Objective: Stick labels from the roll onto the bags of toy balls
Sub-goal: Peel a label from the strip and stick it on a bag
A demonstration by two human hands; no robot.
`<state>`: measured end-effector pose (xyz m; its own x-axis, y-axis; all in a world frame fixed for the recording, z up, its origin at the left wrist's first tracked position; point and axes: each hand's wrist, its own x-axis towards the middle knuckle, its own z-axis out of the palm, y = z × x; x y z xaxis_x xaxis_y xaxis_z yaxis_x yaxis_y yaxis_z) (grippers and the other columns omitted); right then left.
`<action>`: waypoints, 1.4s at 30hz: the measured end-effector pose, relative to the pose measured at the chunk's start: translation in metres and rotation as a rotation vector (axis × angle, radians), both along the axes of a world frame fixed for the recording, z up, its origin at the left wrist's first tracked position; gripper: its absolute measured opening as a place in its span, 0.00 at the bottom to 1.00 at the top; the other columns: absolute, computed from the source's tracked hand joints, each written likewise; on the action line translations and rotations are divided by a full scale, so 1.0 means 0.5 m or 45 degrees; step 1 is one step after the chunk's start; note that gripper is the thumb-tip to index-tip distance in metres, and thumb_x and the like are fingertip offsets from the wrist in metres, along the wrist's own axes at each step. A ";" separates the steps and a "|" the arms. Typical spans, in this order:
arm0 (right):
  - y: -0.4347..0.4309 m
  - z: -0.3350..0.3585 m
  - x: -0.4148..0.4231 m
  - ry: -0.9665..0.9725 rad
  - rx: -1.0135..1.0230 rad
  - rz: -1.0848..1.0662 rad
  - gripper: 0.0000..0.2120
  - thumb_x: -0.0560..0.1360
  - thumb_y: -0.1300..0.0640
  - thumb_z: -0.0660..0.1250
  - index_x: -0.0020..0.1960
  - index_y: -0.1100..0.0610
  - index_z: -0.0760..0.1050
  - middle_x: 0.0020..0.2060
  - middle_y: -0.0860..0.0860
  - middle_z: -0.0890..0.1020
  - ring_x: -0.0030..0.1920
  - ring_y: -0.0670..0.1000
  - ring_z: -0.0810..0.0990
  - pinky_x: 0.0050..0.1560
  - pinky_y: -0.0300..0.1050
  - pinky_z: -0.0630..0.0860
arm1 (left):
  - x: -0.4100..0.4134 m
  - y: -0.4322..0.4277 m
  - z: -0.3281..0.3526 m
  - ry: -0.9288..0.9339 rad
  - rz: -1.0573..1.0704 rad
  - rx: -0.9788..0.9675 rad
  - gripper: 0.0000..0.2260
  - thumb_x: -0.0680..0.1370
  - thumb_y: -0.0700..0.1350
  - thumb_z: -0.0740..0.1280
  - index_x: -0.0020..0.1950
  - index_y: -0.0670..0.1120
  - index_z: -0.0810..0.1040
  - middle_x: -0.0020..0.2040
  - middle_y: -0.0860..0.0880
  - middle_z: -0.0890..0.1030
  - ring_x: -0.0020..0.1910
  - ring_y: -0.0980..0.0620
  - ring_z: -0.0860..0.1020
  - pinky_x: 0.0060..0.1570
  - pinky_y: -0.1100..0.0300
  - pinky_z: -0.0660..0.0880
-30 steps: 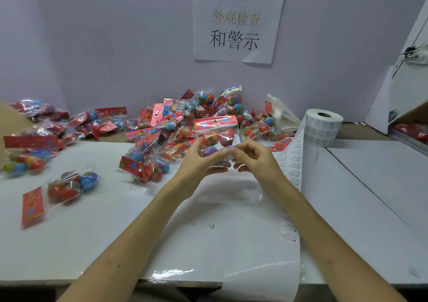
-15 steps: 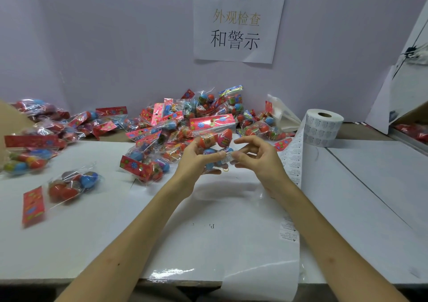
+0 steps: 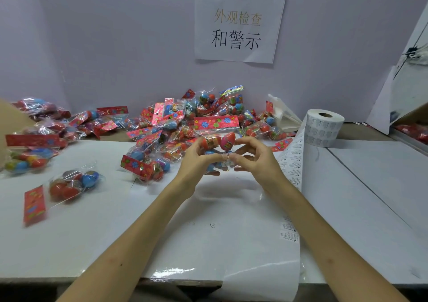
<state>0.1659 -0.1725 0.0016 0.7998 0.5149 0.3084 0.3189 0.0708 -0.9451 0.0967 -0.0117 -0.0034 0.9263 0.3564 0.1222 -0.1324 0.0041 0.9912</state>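
Note:
A clear bag of toy balls with a red flowered header card is held upright above the table's middle. My left hand grips the bag from the left, fingers curled under it. My right hand pinches the bag's lower front, where a small white label lies on the film under thumb and forefinger. The white label roll stands at the right, and its unrolled strip of labels runs toward me.
A big heap of bagged balls lies behind my hands against the wall. More bags are spread over the table's left side. A glossy backing sheet hangs over the front edge. A cardboard box stands at far right.
The bag has risen and turned more upright in my hands, its header card now higher. My right fingers have shifted onto the label on the bag's lower front.

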 end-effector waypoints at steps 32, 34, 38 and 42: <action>-0.057 0.025 0.042 0.269 -0.167 -0.214 0.10 0.76 0.47 0.73 0.53 0.52 0.81 0.36 0.48 0.84 0.38 0.48 0.85 0.42 0.44 0.77 | -0.008 0.008 -0.001 0.183 -0.220 0.072 0.09 0.79 0.49 0.72 0.58 0.50 0.81 0.45 0.45 0.88 0.39 0.47 0.86 0.36 0.59 0.82; -0.065 0.025 0.044 0.253 -0.173 -0.149 0.09 0.77 0.52 0.73 0.54 0.55 0.81 0.36 0.49 0.85 0.39 0.50 0.86 0.39 0.42 0.78 | -0.008 0.006 -0.003 0.172 -0.230 0.080 0.09 0.79 0.49 0.72 0.58 0.50 0.82 0.46 0.46 0.88 0.39 0.49 0.86 0.36 0.60 0.82; -0.069 0.028 0.046 0.109 -0.091 -0.149 0.07 0.75 0.64 0.74 0.52 0.58 0.83 0.43 0.53 0.86 0.44 0.48 0.84 0.48 0.44 0.79 | -0.005 0.007 -0.005 0.041 -0.073 0.123 0.14 0.75 0.43 0.76 0.59 0.52 0.81 0.54 0.48 0.85 0.47 0.50 0.85 0.44 0.56 0.84; -0.062 0.030 0.045 0.039 0.021 -0.153 0.14 0.70 0.77 0.70 0.39 0.59 0.85 0.48 0.56 0.86 0.54 0.51 0.82 0.59 0.47 0.80 | -0.002 0.002 -0.012 -0.088 0.114 0.402 0.22 0.73 0.37 0.78 0.64 0.50 0.80 0.58 0.55 0.82 0.56 0.59 0.80 0.46 0.73 0.77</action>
